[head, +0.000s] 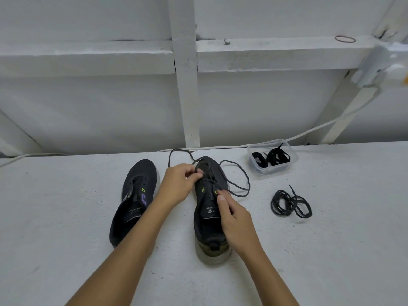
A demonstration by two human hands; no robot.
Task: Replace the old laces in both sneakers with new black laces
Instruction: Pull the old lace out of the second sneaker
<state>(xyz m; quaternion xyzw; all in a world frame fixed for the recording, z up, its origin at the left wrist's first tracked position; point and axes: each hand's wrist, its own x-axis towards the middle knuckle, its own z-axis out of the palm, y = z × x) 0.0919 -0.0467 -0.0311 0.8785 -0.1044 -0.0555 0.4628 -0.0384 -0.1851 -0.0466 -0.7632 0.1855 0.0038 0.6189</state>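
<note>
While both sneakers are sitting toes-away on the white surface, the left hand is pinching a strand of the thin dark lace over the forefoot of the right sneaker. The right hand is resting on that shoe's right collar, its thumb lying by the upper eyelets and its fingertips pressing near a green eyelet tab; whether they are gripping the lace there is hard to tell. Loose lace ends are looping away to the far left and right of the toe. The left sneaker, just left of it, is sitting with no lace in its eyelets. To the right, a coiled black lace is lying on the surface. Farther back right, a clear plastic container is holding flat black laces. A white cable is running along the far edge.
</note>
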